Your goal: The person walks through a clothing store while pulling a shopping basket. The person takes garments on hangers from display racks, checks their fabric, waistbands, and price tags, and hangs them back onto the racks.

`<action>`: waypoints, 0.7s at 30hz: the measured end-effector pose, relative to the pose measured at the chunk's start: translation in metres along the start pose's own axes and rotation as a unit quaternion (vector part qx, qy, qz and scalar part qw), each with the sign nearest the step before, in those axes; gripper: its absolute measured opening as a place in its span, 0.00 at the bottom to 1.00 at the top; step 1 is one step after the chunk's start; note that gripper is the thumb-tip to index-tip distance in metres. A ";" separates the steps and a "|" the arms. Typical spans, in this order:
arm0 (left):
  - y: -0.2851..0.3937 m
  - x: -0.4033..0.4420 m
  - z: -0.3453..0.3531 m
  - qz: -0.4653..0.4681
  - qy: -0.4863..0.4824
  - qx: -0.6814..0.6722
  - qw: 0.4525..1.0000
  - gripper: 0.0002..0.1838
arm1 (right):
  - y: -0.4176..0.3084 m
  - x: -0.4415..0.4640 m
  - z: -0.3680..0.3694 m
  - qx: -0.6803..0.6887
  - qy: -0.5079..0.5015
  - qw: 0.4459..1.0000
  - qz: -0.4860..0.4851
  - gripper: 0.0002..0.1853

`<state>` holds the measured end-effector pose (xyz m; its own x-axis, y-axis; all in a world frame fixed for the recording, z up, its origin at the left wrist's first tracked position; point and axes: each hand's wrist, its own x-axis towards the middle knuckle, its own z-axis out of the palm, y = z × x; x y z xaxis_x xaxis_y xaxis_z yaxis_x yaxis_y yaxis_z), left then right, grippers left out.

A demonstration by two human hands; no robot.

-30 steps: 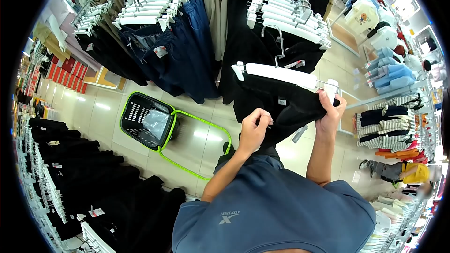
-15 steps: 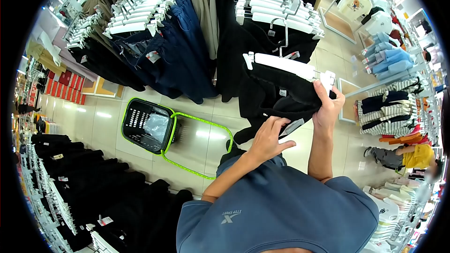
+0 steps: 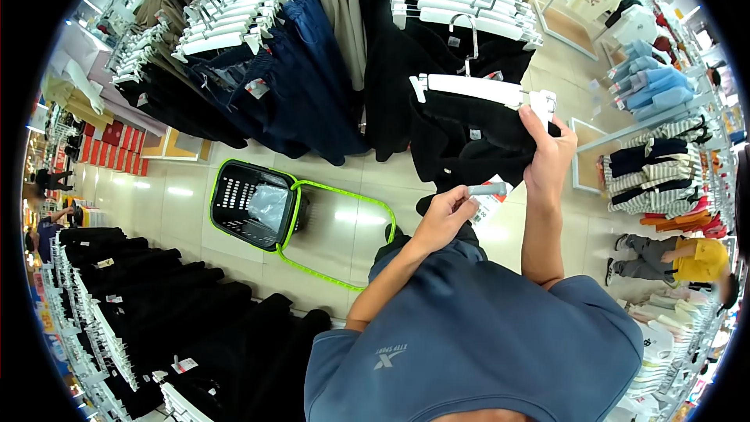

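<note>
Black trousers (image 3: 467,152) hang from a white clip hanger (image 3: 476,87) with a metal hook. My right hand (image 3: 549,158) grips the hanger's right clip end and the waistband corner, thumb on top. Just below the waistband, my left hand (image 3: 445,220) is closed, with thumb and fingers pinching the edge of a price tag (image 3: 491,205). The tag is white with red print, too small to read. A narrow grey piece (image 3: 486,189) lies along its top, next to the left fingertips; its kind is unclear.
A rack of black trousers on white hangers (image 3: 469,19) stands ahead, beside dark blue trousers (image 3: 289,94). A black basket with a green handle (image 3: 258,203) sits on the floor at left. More black garments (image 3: 187,297) hang at lower left. A person in yellow (image 3: 695,259) is at right.
My left hand has drawn the tag out from against the trousers, and its printed face now shows. The hanger and trousers have risen slightly; my right hand keeps its grip.
</note>
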<state>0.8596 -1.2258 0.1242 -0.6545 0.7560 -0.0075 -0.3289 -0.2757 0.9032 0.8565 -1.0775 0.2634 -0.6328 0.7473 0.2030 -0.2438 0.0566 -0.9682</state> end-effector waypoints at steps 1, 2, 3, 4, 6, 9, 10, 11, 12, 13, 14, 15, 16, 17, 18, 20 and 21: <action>-0.001 0.000 -0.002 -0.006 0.000 0.001 1.000 0.07 | 0.001 0.001 0.000 0.000 -0.004 1.000 0.000 0.11; -0.002 0.000 -0.002 -0.006 0.003 -0.010 1.000 0.07 | 0.001 0.001 0.000 -0.001 -0.008 1.000 0.000 0.11; 0.004 -0.001 0.000 -0.006 0.005 -0.021 1.000 0.07 | 0.001 0.001 0.001 0.005 -0.013 1.000 0.008 0.11; 0.007 -0.002 0.000 -0.006 0.008 -0.032 0.999 0.07 | 0.001 0.001 0.002 0.005 -0.014 1.000 0.007 0.11; 0.003 -0.002 -0.005 -0.009 0.003 -0.028 1.000 0.07 | 0.002 0.003 0.004 0.004 -0.017 1.000 0.004 0.11; 0.006 -0.004 -0.006 -0.006 0.008 -0.018 1.000 0.08 | 0.008 0.007 0.002 -0.006 -0.023 1.000 -0.005 0.11; 0.009 -0.005 -0.005 -0.003 0.011 -0.010 1.000 0.08 | 0.008 0.007 0.003 -0.005 -0.023 1.000 -0.004 0.11; 0.010 -0.006 -0.005 -0.001 0.013 -0.002 1.000 0.08 | 0.008 0.007 0.003 -0.004 -0.022 1.000 -0.004 0.11; 0.009 -0.006 -0.007 0.002 0.014 0.016 1.000 0.08 | 0.009 0.008 0.003 -0.002 -0.021 1.000 -0.004 0.11; 0.007 -0.006 -0.009 0.004 0.014 0.033 0.999 0.07 | 0.009 0.008 0.004 0.000 -0.020 1.000 -0.001 0.11; 0.006 -0.006 -0.010 0.006 0.014 0.051 0.999 0.07 | 0.010 0.009 0.004 0.002 -0.020 1.000 0.002 0.11; 0.004 -0.006 -0.012 0.008 0.015 0.054 0.998 0.07 | 0.010 0.009 0.003 0.004 -0.019 1.000 0.005 0.11; 0.003 -0.006 -0.013 0.010 0.016 0.057 0.998 0.07 | 0.011 0.009 0.003 0.004 -0.020 1.000 0.005 0.11; 0.002 -0.006 -0.014 0.013 0.017 0.061 0.998 0.07 | 0.012 0.009 0.002 0.005 -0.021 1.000 0.005 0.11; 0.000 -0.005 -0.014 0.013 0.024 0.056 0.998 0.07 | 0.013 0.009 0.002 0.006 -0.022 1.000 0.005 0.11; -0.005 -0.005 -0.012 0.013 0.039 0.045 0.998 0.07 | 0.016 0.009 0.001 0.003 -0.023 1.000 0.006 0.12; -0.007 -0.004 -0.013 0.011 0.037 0.043 0.998 0.07 | 0.017 0.009 0.001 0.001 -0.023 1.000 0.006 0.12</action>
<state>0.8559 -1.2351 0.1124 -0.7106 0.7034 -0.0159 -0.2566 -0.2380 0.9367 0.8463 -1.0705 0.2491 -0.6691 0.7164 0.1977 -0.2375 0.0460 -0.9703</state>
